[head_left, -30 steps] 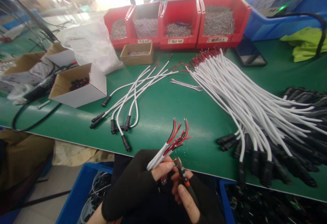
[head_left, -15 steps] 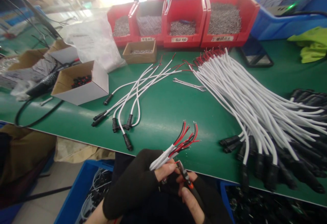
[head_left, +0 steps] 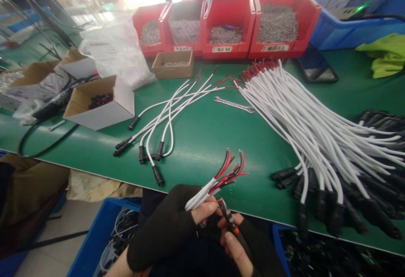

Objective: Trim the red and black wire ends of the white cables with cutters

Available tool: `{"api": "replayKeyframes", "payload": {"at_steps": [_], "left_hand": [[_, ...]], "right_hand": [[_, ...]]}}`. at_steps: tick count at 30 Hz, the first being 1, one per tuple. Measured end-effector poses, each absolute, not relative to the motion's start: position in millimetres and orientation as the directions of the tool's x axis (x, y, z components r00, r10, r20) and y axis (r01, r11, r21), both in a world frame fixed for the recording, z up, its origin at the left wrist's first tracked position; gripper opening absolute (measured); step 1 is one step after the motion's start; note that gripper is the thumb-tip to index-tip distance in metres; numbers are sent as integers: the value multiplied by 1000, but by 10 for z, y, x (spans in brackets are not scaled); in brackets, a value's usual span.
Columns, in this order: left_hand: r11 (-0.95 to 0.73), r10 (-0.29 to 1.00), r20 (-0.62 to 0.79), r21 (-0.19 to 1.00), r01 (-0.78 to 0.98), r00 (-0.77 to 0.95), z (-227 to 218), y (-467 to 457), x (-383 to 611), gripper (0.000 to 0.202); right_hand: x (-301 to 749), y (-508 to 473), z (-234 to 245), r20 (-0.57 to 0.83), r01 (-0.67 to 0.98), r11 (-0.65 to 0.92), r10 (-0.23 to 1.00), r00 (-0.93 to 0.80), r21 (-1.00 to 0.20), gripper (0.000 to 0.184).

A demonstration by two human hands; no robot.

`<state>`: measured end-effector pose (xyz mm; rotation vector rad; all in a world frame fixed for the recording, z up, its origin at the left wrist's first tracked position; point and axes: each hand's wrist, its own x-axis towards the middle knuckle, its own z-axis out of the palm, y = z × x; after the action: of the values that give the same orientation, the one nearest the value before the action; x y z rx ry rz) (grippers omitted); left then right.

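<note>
The cable bundle (head_left: 207, 190) is partly hidden inside the left hand (head_left: 177, 222), which is clenched around it just short of the green table (head_left: 205, 138) edge. Small pliers (head_left: 229, 218), gripped by the right hand (head_left: 240, 243), are held just beside the bundle; their tips are hard to make out.

Bright backlight blows out the top; edges bend and blur.

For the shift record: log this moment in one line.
left hand: grips cable bundle | right hand: holds pliers at wire ends | table: wrench, loose cables
</note>
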<state>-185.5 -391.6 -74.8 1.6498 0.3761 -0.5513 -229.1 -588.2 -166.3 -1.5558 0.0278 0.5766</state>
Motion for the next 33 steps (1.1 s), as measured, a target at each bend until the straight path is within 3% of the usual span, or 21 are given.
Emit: {"api": "replayKeyframes", "payload": {"at_steps": [13,19,33], "left_hand": [[-138,-135,-509,859,493,850,-779,-3895,-1848,34],[-164,-108,-502,860,482,858,-759,-3892,-1829,34],[-160,-69,-576,812,561,814,-799,-3905,-1847,34]], "right_hand": [[-2245,-5911,-1590,-380,-348,-152,366,850,-925,20],[-2244,-5905,-1601,-382,-346,-162,365,849,-924,26],[-2293,-5803,-1617,-499,-525,18,289,817,-851,26]]}}
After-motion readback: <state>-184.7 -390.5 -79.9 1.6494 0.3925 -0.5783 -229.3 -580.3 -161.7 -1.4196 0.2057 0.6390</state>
